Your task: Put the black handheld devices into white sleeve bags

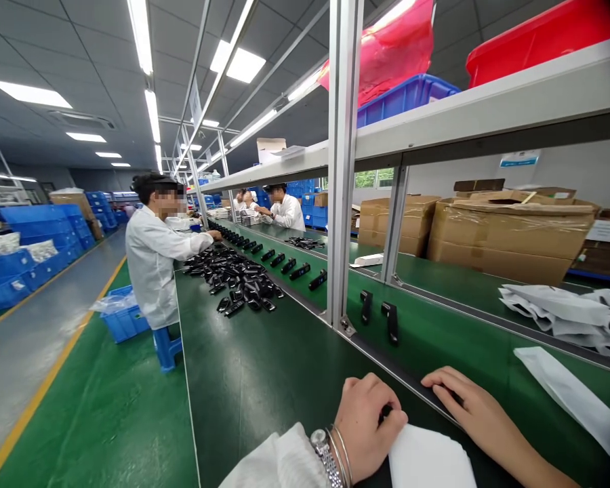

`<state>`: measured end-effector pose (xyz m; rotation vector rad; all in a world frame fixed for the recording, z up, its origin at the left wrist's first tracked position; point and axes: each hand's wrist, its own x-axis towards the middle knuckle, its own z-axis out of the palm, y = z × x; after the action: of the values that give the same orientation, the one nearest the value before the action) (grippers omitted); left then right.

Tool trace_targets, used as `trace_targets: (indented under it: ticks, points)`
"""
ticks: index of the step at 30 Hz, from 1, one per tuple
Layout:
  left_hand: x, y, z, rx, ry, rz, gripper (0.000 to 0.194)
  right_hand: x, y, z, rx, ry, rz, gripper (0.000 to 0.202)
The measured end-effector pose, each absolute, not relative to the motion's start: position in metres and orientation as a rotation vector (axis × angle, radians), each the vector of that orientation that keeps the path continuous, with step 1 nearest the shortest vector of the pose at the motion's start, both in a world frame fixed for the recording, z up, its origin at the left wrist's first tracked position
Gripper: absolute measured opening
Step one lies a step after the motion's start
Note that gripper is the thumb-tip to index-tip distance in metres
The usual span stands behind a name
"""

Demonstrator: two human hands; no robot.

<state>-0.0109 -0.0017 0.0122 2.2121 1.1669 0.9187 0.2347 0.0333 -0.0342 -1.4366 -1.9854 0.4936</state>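
My left hand (369, 427), with a watch and bangles at the wrist, is at the front of the green bench. Its fingers are curled and the thumb is bent in towards them. A dark patch shows between thumb and finger, but I cannot make out whether anything is held. The thumb lies at the corner of a stack of flat white sheets or pouches (430, 461). My right hand (465, 400) rests at the rail beside the green belt, fingers stretched and thumb apart, holding nothing visible. Two black handheld devices (391, 322) lie on the belt beyond the hands.
An upright metal post (339, 169) stands ahead. Many black parts (238, 274) are heaped on the bench. A row of black devices (299, 271) runs along the belt. A white sleeve-like pouch (569, 393) lies right. A co-worker (152, 251) reaches towards the belt.
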Motion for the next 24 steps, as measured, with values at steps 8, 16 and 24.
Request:
trace_targets:
  ticks: [8,16,24]
  points:
    - [-0.009,0.001,0.014,2.268,1.105,0.882,0.009,0.229,0.029,-0.021,-1.43,-1.989,0.457,0.028]
    - [-0.005,0.004,0.013,2.289,1.072,0.846,0.015,0.23,0.028,-0.016,-1.405,-1.951,0.455,0.026]
    - [-0.003,0.006,0.013,2.321,1.119,0.809,0.013,0.232,0.027,-0.013,-1.403,-1.939,0.421,0.025]
